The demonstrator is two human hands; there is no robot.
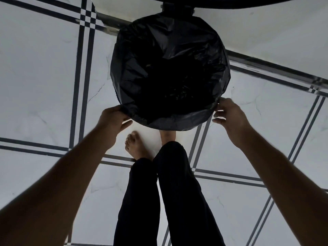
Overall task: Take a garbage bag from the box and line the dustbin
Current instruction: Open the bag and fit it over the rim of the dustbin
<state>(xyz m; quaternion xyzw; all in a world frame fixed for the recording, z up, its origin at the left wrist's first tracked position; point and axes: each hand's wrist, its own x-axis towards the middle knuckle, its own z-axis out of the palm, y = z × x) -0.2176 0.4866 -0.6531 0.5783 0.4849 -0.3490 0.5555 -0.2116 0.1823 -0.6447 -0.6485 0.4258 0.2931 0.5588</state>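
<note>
White tiled floor (pixel 44 86) with dark double lines, seen from straight above; the dustbin (pixel 224 96) stands on it at centre, far of the person's bare feet, so both arms reach its near rim evenly. Its lid (pixel 177 7) is tipped up at the far edge, probably to leave the mouth free for lining. The garbage bag (pixel 170 68) is already in the bin: black film sags into the well and folds out over the rim all round, with a loose flap hanging on the near side. No box in view. The left hand (pixel 111 123) holds the film at the near-left rim, grip closed on the bag edge, thumb below. The right hand (pixel 229 115) pinches the film at the near-right rim, fingers curled under. Holding opposite points likely lets the person pull the fold down evenly and take up slack. Judgement: lining nearly done; near flap wants smoothing.
</note>
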